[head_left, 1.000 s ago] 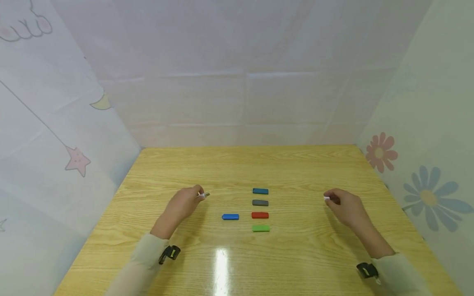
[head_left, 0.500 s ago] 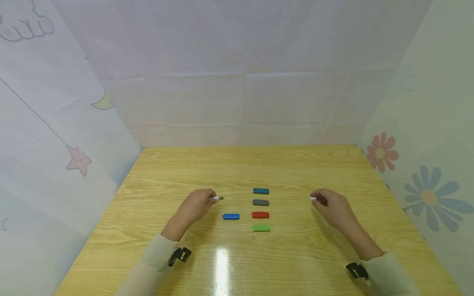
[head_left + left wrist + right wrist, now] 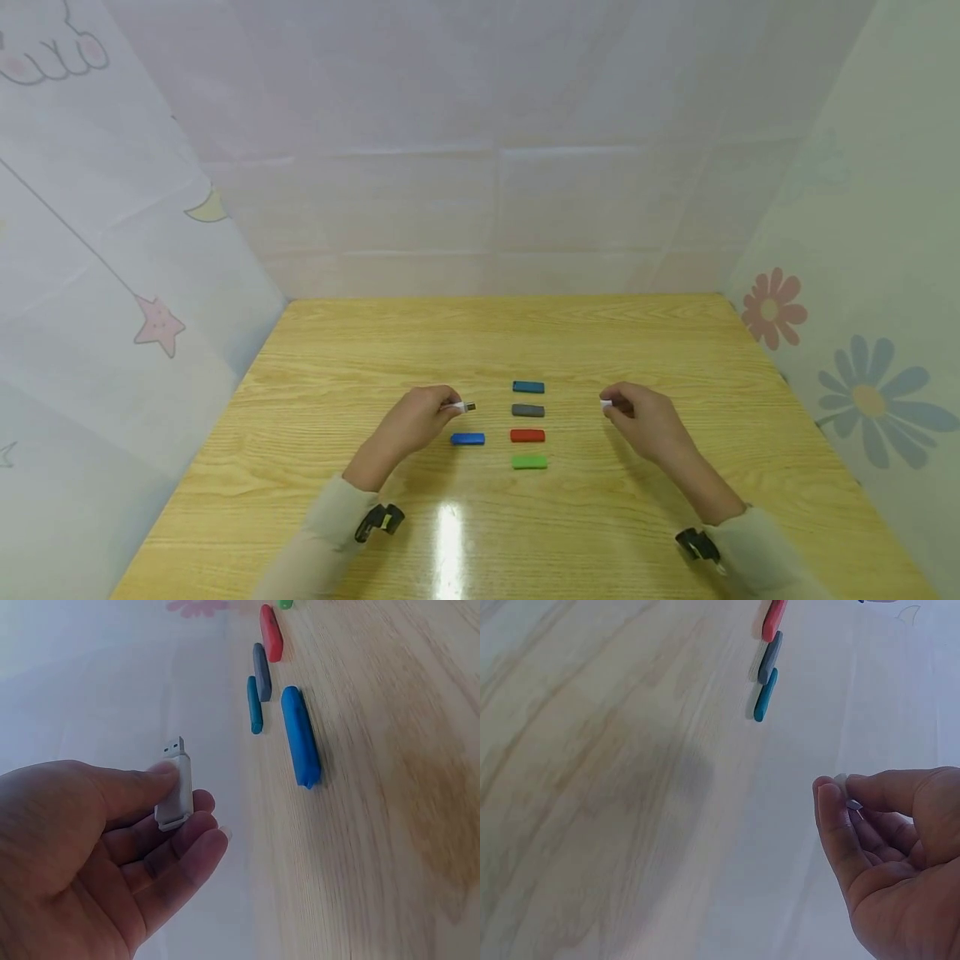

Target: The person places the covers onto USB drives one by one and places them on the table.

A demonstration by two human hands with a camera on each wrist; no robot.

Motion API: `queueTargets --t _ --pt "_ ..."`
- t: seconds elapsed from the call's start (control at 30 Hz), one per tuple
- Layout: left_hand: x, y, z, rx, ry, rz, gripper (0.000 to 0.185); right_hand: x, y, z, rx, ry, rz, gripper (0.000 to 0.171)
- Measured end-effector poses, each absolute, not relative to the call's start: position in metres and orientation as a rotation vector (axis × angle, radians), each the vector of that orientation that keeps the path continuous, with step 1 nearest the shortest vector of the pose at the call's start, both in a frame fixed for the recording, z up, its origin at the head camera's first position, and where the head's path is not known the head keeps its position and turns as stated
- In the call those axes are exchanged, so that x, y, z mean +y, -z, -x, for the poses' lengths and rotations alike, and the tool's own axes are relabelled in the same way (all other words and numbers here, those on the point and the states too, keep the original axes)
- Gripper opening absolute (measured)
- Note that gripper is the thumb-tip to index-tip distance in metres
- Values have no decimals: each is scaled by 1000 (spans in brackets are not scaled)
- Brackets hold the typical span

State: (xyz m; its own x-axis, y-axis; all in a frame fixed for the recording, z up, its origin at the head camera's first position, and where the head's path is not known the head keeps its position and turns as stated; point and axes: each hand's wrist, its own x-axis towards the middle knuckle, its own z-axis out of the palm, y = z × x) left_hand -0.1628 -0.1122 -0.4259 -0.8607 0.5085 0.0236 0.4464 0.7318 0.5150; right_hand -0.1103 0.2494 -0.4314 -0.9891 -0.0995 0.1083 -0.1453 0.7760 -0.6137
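Note:
My left hand [image 3: 416, 419] pinches a white USB stick [image 3: 175, 791] between thumb and fingers, its bare metal plug [image 3: 174, 746] pointing toward the right hand. Across from it, my right hand [image 3: 647, 419] holds a small white cap [image 3: 606, 403] at its fingertips; the fingers cover most of it in the right wrist view. Both hands hover over the wooden table, facing each other with a gap between. A blue USB stick [image 3: 468, 439] lies just below the left hand. Between the hands lie a teal stick [image 3: 528, 387], a grey stick [image 3: 528, 411] and a red stick [image 3: 527, 436].
A light green stick [image 3: 529, 462] lies at the near end of the column. The wooden table [image 3: 337, 333] meets pale patterned sheets at its back and sides. A dark wrist camera [image 3: 380, 522] sits at the left sleeve, another [image 3: 697, 544] at the right.
Both hands have moved inward, the left one rightward with the white USB stick and the right one leftward with the cap. The sticks on the table have stayed in place.

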Motion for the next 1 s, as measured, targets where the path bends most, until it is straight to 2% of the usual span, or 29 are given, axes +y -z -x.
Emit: queueTargets --t 0.67,1.0 --pt "-80 430 163 2706 -778 -870 20 212 433 116 -2854 -1095 -287 16" --pt "-69 434 164 2669 -780 -902 20 199 437 117 -2858 -1132 -330 19"
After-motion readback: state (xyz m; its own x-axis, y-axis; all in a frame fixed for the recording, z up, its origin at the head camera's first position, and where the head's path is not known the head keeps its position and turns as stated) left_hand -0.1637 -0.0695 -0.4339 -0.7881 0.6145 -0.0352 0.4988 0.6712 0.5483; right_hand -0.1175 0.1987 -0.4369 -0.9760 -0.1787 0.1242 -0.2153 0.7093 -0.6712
